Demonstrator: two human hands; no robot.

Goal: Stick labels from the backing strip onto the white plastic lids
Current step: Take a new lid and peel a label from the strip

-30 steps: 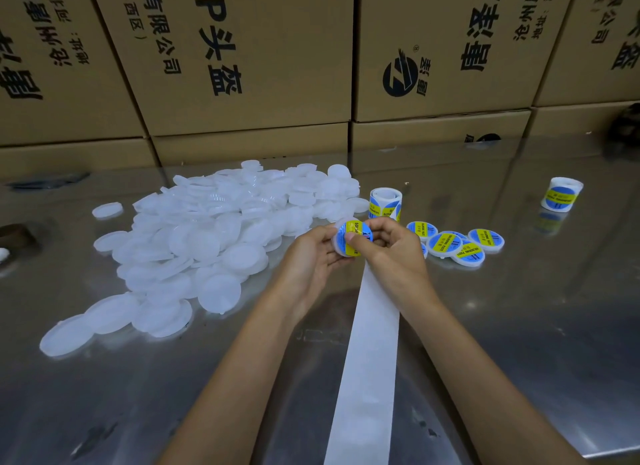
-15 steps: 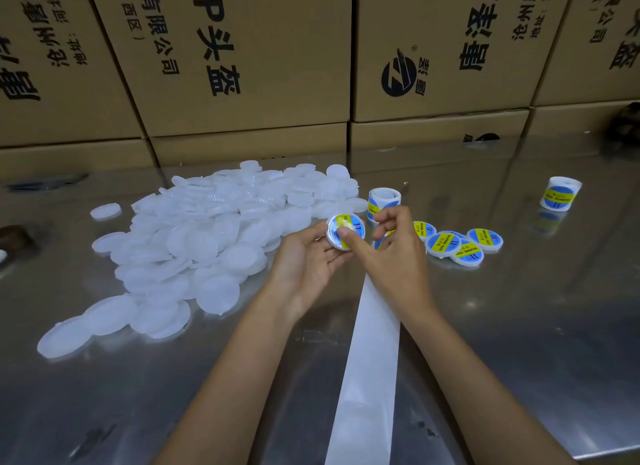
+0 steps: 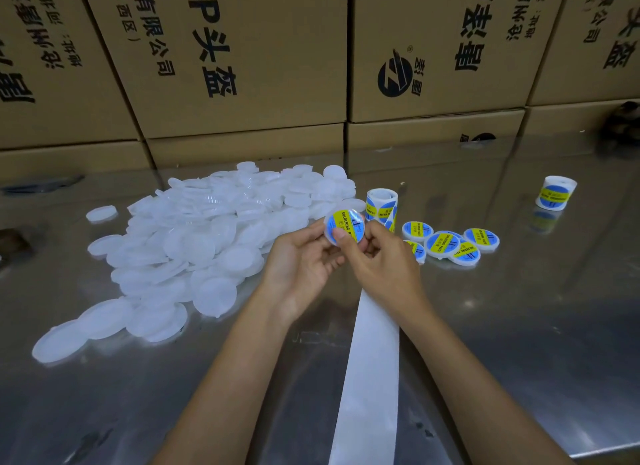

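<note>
Cardboard boxes (image 3: 242,59) back a steel worktop (image 3: 519,309). Above it, the left hand (image 3: 301,260) grips a labelled white lid (image 3: 344,227) by its rim, while the right hand (image 3: 377,260) presses its thumb on the label. Bare lids (image 3: 207,236) are heaped left; empty backing strip (image 3: 370,367) trails toward the camera.

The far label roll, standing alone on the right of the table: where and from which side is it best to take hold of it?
Probably grip the far label roll round its curved side wall, coming from above with the fingers either side. It stands upright on end on the steel table, nothing touches it, and its top is open, so the round wall offers two opposing surfaces.
</note>
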